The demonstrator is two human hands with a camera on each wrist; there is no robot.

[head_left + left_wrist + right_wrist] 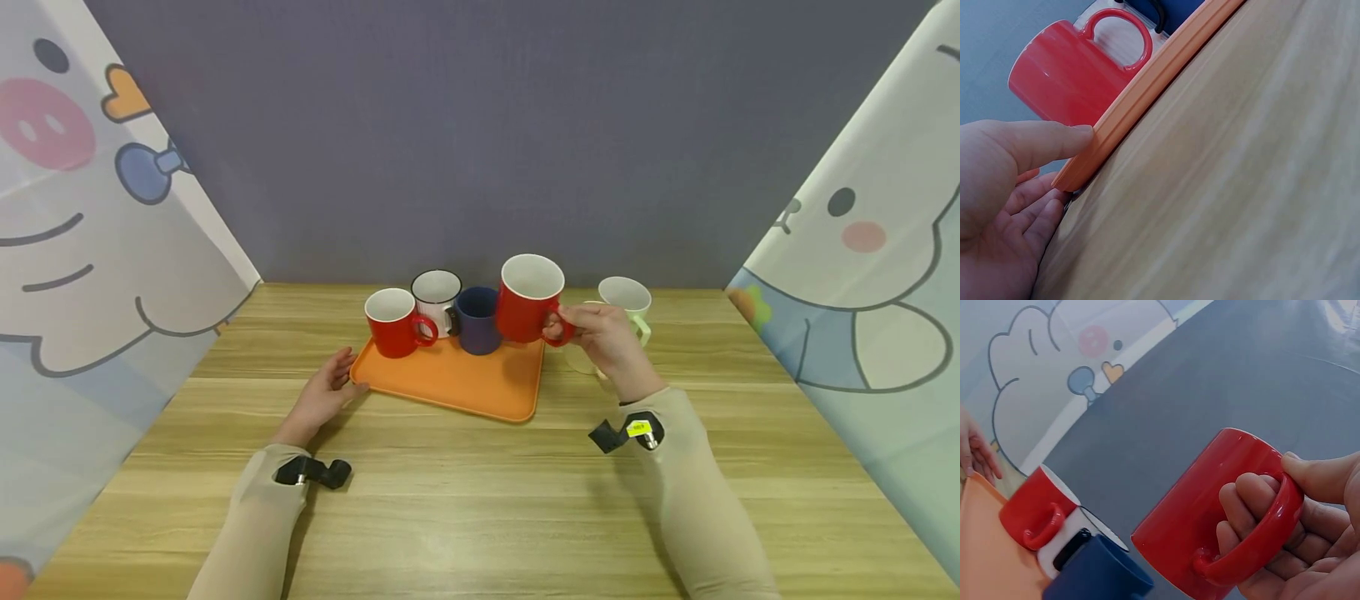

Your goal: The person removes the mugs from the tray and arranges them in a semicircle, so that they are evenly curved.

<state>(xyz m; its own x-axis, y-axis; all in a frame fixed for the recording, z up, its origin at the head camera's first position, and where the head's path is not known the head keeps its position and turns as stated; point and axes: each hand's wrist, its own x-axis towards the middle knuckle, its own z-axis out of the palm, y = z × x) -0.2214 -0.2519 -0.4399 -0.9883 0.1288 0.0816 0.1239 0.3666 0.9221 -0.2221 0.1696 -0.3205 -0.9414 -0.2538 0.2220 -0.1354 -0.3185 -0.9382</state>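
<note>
Dial = tray as seen from the head, 12 o'c toward the wall [487, 150]. R hand [603, 337] grips the held red mug [525, 312] by its handle, fingers thru the loop, thumb on top; mug is mouth-up over the tray [450, 387] at approx 2 o'c, prob. raised, w/ a shadow under it. L hand [322, 396] touches the tray corner btwn 8 and 9 o'c, thumb on the rim, fingers loosely extended. Step in hand looks like loading mugs: other red mug [392, 335] at 10 o'c, white mug [429, 315] near 12, navy mug [477, 329] at 1. Next move prob. calls for a level lowering inside the 3 o'c edge, base clear of the navy mug, w/ the L hand steadying. Off-tray: cream mug [579, 360] at 3 o'c, partly hidden by the R hand, and pale green mug [626, 293] beyond it; knuckles could clip these. Open room: bare tray from 4 to 7 o'c, plus table [465, 500] past the 6 o'c rim. Tightest side's 12, mugs close to the wall.
</note>
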